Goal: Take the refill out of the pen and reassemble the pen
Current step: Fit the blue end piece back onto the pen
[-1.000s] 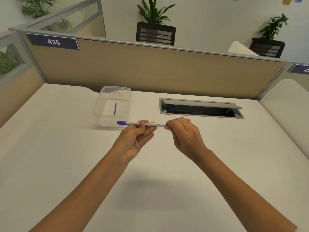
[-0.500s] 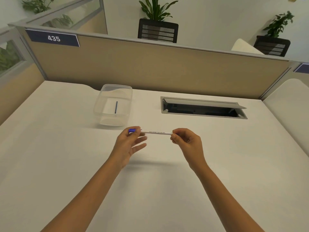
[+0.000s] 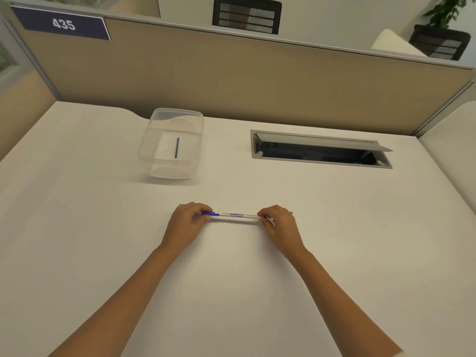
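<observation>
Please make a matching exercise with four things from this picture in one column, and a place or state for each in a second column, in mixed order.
1. pen
2. refill
3. clear container
4. cable hatch

a. lid propped open
b. lies inside the container
c. held at both ends by the left hand and right hand
d. stands on the desk, left of the hatch

Pairs: 1-c, 2-b, 3-d, 4-a

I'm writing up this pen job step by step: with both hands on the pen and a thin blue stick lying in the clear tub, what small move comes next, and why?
Probably let go and leave the pen on the desk. It looks whole, blue cap on, held level and low over the desk by the left hand and right hand. The refill lies in the tub.
</observation>
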`<state>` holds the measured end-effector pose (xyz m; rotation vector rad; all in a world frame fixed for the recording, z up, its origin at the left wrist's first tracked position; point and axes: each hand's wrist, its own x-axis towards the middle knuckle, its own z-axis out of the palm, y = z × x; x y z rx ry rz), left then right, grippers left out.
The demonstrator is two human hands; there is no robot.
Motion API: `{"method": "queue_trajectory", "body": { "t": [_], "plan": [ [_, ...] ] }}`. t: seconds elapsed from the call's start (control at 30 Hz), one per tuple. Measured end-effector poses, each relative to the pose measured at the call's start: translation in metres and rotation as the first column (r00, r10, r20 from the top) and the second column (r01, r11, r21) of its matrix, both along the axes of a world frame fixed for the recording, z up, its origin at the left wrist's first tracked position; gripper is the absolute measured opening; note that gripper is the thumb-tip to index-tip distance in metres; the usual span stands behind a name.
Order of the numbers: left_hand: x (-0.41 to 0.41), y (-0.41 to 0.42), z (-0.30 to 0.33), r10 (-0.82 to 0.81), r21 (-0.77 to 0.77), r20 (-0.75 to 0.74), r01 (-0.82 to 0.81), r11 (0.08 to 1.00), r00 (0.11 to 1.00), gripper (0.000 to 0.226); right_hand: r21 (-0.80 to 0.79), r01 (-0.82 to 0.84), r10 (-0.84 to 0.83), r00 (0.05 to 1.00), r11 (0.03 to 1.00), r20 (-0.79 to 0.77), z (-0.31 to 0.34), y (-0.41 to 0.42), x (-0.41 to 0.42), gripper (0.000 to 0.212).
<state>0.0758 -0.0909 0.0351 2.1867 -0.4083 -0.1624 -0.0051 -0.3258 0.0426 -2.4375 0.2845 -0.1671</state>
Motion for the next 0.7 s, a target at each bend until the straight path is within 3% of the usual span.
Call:
{"method": "queue_trajectory", "body": {
  "t": [0.23,0.43,0.7],
  "plan": [
    [0.006,-0.005,-0.016,0.014,0.037,0.129,-0.019,0.999,0.992,0.015,0.027,0.074,-0.074,0.997,0.997,0.014,-0.022,0.003,0.007,0.013],
    [0.010,0.005,-0.022,-0.060,0.046,0.086,0.056,0.997,0.995,0.022,0.090,0.044,-0.048,0.998,0.995,0.042,-0.022,-0.002,0.002,0.020],
    [-0.001,0.006,-0.024,0.012,0.075,0.192,-0.027,0.997,0.981,0.016,0.010,0.135,-0.135,0.981,0.991,0.137,-0.031,-0.006,-0.010,0.009]
  ]
}}
